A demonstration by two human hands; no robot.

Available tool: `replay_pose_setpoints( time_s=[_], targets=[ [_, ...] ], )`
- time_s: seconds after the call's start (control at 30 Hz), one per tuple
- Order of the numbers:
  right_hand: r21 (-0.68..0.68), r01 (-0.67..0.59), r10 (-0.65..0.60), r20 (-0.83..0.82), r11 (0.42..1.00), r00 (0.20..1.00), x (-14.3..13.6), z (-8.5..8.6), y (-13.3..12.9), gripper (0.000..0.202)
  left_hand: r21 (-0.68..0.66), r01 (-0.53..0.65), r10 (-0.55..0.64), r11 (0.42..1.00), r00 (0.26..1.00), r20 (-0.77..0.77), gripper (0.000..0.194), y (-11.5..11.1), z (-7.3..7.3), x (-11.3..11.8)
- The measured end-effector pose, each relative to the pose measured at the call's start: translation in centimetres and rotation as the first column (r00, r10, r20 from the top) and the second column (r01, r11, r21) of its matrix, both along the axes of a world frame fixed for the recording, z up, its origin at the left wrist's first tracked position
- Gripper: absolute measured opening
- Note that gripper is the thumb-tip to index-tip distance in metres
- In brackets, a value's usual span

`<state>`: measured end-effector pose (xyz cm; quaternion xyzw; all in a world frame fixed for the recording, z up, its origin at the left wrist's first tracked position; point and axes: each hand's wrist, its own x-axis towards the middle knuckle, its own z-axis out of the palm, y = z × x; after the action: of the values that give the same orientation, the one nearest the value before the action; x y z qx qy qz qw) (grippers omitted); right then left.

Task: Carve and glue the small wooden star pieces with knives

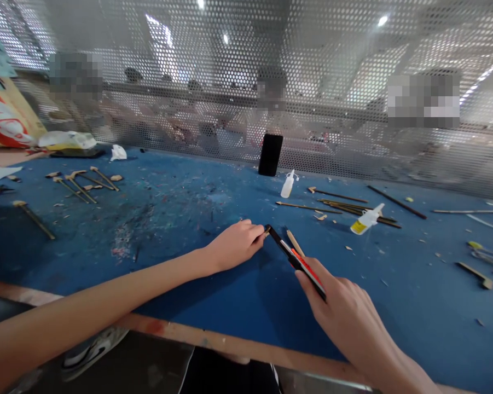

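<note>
My left hand (240,243) is closed, thumb and fingertips pinching a small brownish piece (267,232) that mostly hides behind them. My right hand (344,306) is wrapped round the red and black handle of a utility knife (289,253). The knife's dark far end meets the small piece at my left fingertips. Just right of the blade is a pale wooden stick (294,241); its lower end runs behind my right hand, and I cannot tell whether the hand touches it.
Glue bottles (288,185) (366,220) and thin brown sticks (348,206) lie beyond my right hand. A dark phone (270,155) leans against the perforated metal screen (213,71). More wood-tipped sticks (82,186) are at left on the blue tabletop (230,312). People show blurred behind the screen.
</note>
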<state>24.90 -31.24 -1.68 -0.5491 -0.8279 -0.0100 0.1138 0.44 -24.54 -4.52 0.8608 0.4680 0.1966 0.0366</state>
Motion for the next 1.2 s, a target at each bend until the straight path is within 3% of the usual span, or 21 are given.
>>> replay_pose_setpoints(
  time_s=[0.23, 0.43, 0.67, 0.9, 1.2],
  targets=[
    [-0.093, 0.020, -0.020, 0.001, 0.995, 1.000, -1.9, 0.7, 1.7, 0.049, 0.003, -0.011, 0.011, 1.000, 1.000, -0.014, 0.029, -0.1, 0.0, 0.1],
    [-0.065, 0.014, -0.014, 0.000, 0.998, 1.000, 0.0, 0.3, 0.1, 0.038, 0.002, -0.009, 0.009, 1.000, 1.000, -0.016, 0.031, -0.1, 0.1, 0.1],
    [-0.102, 0.026, -0.025, 0.009, 0.994, 1.000, -2.1, 0.8, 2.0, 0.047, 0.011, 0.000, 0.000, 1.000, 1.000, -0.028, 0.029, -0.1, 0.1, 0.2],
    [-0.098, 0.011, -0.011, -0.004, 0.995, 1.000, -0.5, 0.4, 0.7, 0.045, 0.011, -0.001, 0.001, 1.000, 1.000, -0.020, 0.030, -0.1, 0.1, 0.2],
    [-0.116, 0.010, -0.013, -0.023, 0.993, 1.000, -1.3, 0.6, 1.4, 0.045, 0.023, -0.021, 0.021, 1.000, 1.000, -0.021, 0.031, 0.0, -0.1, 0.2]
  ],
)
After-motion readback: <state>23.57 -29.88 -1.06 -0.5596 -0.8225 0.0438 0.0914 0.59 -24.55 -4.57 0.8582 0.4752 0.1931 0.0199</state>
